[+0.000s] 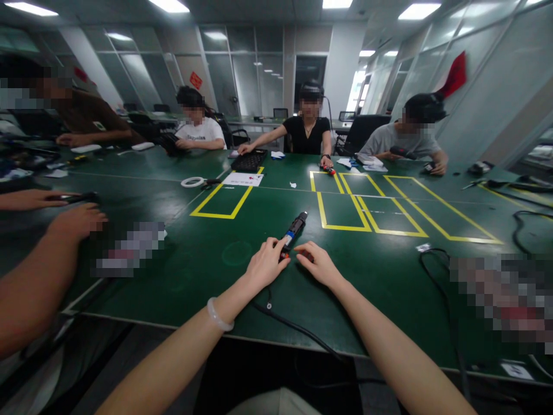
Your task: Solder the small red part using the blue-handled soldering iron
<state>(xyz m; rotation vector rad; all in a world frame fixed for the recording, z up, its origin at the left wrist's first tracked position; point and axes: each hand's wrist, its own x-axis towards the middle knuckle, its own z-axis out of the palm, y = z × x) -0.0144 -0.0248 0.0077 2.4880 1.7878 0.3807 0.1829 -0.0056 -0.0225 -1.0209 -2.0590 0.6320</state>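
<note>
In the middle of the green table (pixel 224 288), a slim black electric screwdriver (pixel 295 229) with a blue band lies slantwise, its metal tip pointing away from me. My left hand (pixel 264 266) is closed around its rear end, near an orange-red part. A white bangle is on that wrist. Just right of the tool's rear, my right hand (pixel 320 265) has its fingers loosely curved, with thumb and fingers apart. It seems to hold nothing, though the space under its fingers is dark. A black cable (pixel 298 328) runs from below my left hand to the table's front edge.
Yellow tape rectangles (pixel 345 227) mark the table beyond my hands. A black tray (pixel 249 160), white paper (pixel 242 180) and a white tape ring (pixel 192 182) lie farther back. Several people sit around; a co-worker's hands (pixel 80 225) are at the left. Another black cable (pixel 449 305) lies right.
</note>
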